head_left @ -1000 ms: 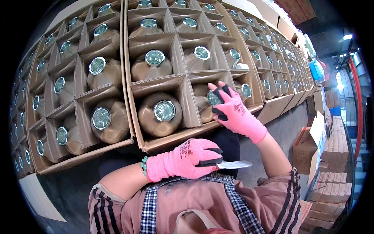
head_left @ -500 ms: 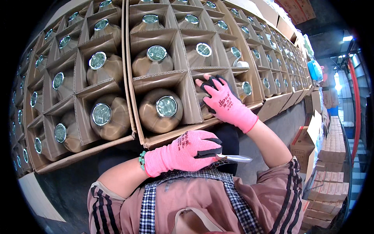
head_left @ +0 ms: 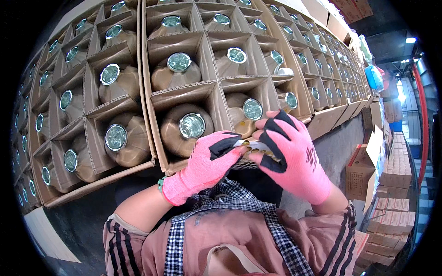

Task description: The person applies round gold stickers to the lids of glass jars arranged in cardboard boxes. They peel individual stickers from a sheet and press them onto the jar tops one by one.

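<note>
In pink gloves with black finger patches, both hands meet at the near edge of an open carton (head_left: 162, 154) of glass jars. My left hand (head_left: 202, 162) is closed on a white sheet (head_left: 259, 146) bearing round yellowish spots, like a sheet of stickers. Bare thumb and fingertips of my right hand (head_left: 297, 158) pinch at the other end of that sheet. Just beyond it sits a round-bodied jar (head_left: 252, 109) with a silvery rim and a small yellow spot low on it. Another jar (head_left: 192, 126) fills the compartment to the left.
Brown cardboard dividers part the jars. A second carton of jars (head_left: 73, 184) adjoins on the left, and more cartons (head_left: 324, 119) run off to the right. An open-flapped box (head_left: 360, 172) and stacked small boxes (head_left: 391, 216) stand on the right.
My right hand has drawn back from the jar's compartment to the sheet. My left hand has risen forward with the sheet, and the two hands now meet.
</note>
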Motion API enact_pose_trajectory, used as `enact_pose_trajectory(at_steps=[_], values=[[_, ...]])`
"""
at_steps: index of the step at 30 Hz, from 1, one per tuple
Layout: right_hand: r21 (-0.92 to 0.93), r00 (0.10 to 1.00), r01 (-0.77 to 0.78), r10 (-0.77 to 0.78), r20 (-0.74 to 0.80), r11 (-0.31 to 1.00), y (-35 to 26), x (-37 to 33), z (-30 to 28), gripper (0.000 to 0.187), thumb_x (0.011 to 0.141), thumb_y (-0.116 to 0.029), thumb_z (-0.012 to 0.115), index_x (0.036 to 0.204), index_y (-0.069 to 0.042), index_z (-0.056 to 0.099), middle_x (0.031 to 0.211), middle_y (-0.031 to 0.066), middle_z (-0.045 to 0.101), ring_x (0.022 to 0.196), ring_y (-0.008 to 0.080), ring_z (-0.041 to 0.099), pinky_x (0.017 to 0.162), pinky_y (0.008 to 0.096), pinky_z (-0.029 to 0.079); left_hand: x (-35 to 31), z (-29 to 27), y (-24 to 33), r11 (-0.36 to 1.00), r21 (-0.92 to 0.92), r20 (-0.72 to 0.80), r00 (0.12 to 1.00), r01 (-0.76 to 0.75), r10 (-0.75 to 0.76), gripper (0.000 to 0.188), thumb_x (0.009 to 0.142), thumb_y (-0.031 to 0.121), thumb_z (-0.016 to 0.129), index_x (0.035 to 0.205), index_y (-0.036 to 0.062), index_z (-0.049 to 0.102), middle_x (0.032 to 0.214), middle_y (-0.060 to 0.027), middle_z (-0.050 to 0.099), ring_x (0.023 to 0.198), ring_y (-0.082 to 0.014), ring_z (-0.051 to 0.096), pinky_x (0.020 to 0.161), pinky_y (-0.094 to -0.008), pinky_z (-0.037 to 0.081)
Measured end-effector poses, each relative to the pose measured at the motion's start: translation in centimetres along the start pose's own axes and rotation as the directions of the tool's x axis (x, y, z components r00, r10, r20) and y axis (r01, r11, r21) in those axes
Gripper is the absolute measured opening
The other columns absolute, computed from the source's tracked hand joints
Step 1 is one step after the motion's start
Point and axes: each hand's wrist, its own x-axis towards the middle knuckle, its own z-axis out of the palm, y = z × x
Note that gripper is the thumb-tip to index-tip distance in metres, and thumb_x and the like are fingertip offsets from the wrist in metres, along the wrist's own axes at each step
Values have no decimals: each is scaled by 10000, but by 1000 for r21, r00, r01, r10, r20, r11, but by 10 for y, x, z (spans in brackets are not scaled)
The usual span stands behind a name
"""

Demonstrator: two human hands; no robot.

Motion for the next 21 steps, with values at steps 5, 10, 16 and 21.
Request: enact_pose_trajectory(at_steps=[5, 10, 16, 21], values=[[15, 999, 15, -14, -45, 1000, 3, 3, 6, 236, 620, -76, 647, 834, -33, 559, 889, 83, 542, 957, 295, 488, 818, 392, 378, 2, 0, 0, 992, 47, 24, 993, -113, 112, 155, 752, 125, 596, 831, -9, 585, 761, -142, 574, 685, -265, 545, 649, -315, 440], [44, 993, 67, -62, -102, 997, -2, 7, 11, 202, 623, -50, 648, 810, -37, 572, 880, 66, 566, 956, 293, 501, 824, 384, 384, 0, -2, -2, 990, 94, 44, 994, -105, 102, 153, 732, 115, 594, 831, -2, 582, 780, -145, 580, 719, -291, 550, 678, -339, 441], [49, 981, 73, -63, -184, 996, -3, 8, 16, 174, 598, -43, 662, 747, -38, 571, 856, 64, 569, 926, 290, 516, 822, 387, 389, 1, -2, 1, 995, 62, 22, 997, -79, 78, 152, 731, 99, 576, 844, -3, 579, 794, -144, 579, 724, -294, 554, 683, -328, 442], [-50, 965, 145, -152, -214, 988, -2, 9, 18, 184, 600, -86, 652, 742, -59, 538, 890, 66, 546, 950, 299, 491, 794, 400, 379, 1, -3, 2, 999, -44, 34, 999, 2, -1, 162, 769, 122, 552, 862, -9, 575, 773, -103, 559, 689, -182, 524, 640, -277, 425]])
